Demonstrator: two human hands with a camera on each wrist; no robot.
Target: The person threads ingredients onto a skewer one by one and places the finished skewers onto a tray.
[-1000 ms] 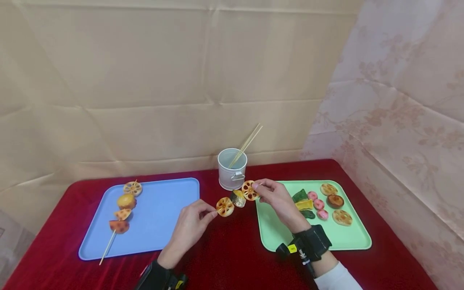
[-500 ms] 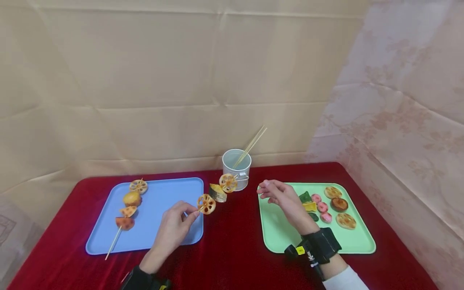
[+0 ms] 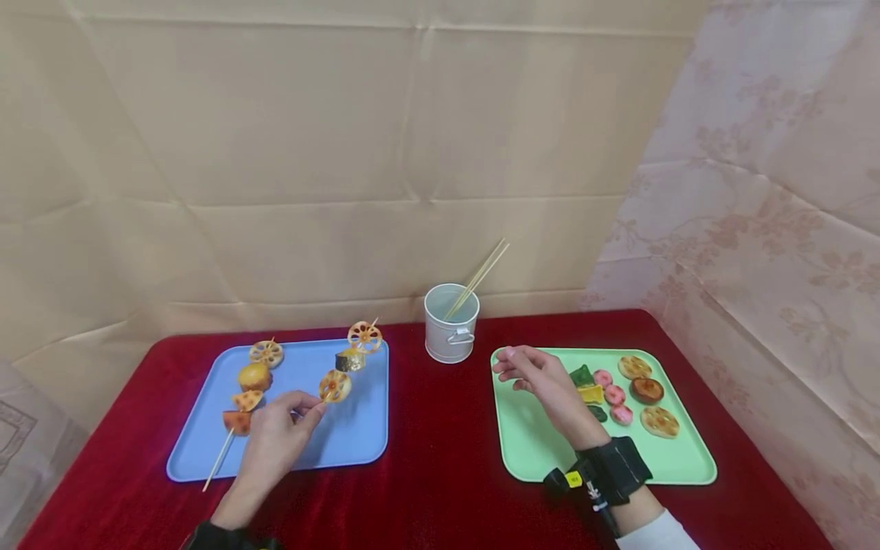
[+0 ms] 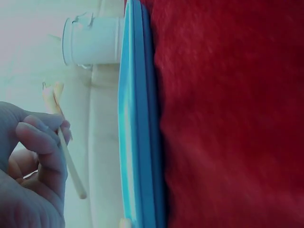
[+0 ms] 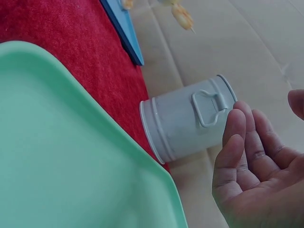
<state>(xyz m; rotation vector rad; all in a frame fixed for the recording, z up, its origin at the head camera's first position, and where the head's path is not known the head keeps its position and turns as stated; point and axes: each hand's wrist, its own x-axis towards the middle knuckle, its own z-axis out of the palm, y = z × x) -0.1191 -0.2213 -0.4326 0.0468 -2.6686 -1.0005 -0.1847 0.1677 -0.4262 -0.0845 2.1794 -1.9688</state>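
Note:
My left hand (image 3: 283,431) pinches the lower part of a skewer (image 4: 71,166) between thumb and fingers, above the blue tray (image 3: 357,451). Threaded on this skewer are a lotus root slice (image 3: 334,386) near the fingers, a yellow piece with a dark rind (image 3: 351,360), and another lotus root slice (image 3: 364,337) at the tip end. To its left a second loaded skewer (image 3: 218,460) lies on the tray, its bare end over the rim. Over the left part of the green tray (image 3: 529,451), my right hand (image 3: 550,386) hangs with relaxed fingers and holds nothing.
A white bucket (image 3: 448,336) with thin sticks (image 3: 481,275) leaning in it stands between the trays at the back. On the green tray lie pink pieces (image 3: 614,394), green and yellow pieces (image 3: 590,393) and round browned slices (image 3: 660,422). Red cloth (image 3: 440,473) covers the table.
The right hand has let go of the skewer's tip end and moved right, over the green tray. My left hand has carried the skewer left, from the middle to above the blue tray.

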